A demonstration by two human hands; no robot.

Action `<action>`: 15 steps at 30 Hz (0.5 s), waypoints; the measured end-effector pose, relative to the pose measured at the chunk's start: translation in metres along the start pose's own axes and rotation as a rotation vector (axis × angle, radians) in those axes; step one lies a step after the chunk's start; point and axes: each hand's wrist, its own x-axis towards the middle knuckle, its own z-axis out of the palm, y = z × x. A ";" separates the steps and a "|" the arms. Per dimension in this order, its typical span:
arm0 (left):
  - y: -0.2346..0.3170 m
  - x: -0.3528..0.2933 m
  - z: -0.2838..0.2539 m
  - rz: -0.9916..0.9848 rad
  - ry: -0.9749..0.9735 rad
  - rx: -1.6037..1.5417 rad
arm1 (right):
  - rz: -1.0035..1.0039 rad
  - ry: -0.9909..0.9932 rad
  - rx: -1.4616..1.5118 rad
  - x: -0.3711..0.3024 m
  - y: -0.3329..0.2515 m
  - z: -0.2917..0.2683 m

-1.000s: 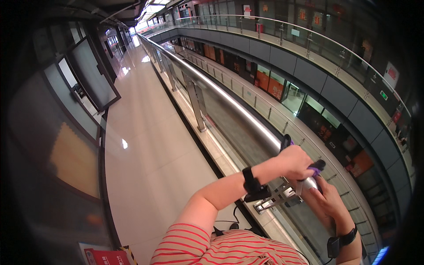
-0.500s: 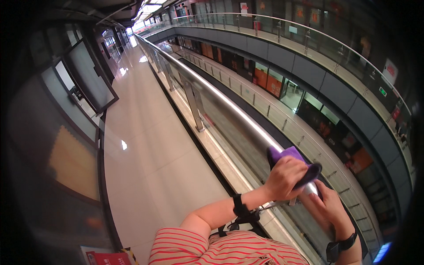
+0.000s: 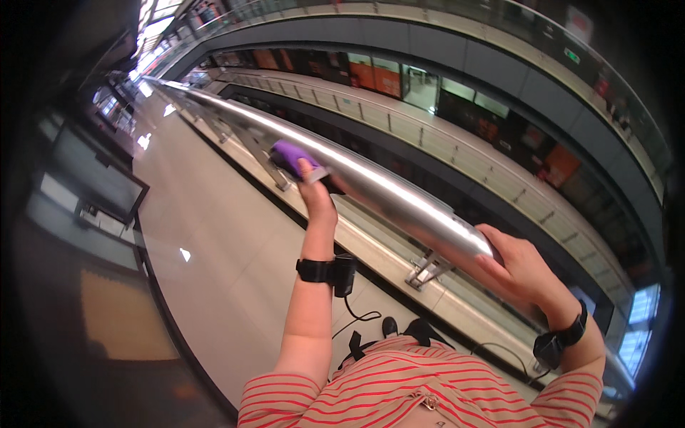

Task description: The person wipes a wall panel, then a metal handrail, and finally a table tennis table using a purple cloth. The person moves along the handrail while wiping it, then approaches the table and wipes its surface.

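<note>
While gripping — hands: left (image 3: 314,196) on purple cloth (image 3: 291,155), right (image 3: 517,264) on handrail (image 3: 385,189).

The scene is being viewed by one head-worn camera, looking down and forward from close above the steel handrail (image 3: 371,187). Edges are being bent by the fisheye lens.
</note>
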 end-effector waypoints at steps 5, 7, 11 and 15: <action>-0.013 -0.088 0.004 -0.318 -0.449 -0.540 | 0.041 -0.013 -0.008 0.000 0.002 -0.001; -0.025 -0.145 0.011 -0.440 -0.507 -0.558 | 0.056 -0.032 0.022 0.000 0.002 -0.002; -0.029 -0.147 0.009 -0.526 -0.279 -0.379 | 0.055 -0.012 0.019 0.002 0.001 -0.002; 0.010 -0.054 -0.003 -0.339 -0.223 -0.493 | 0.042 -0.009 0.022 0.003 0.003 -0.004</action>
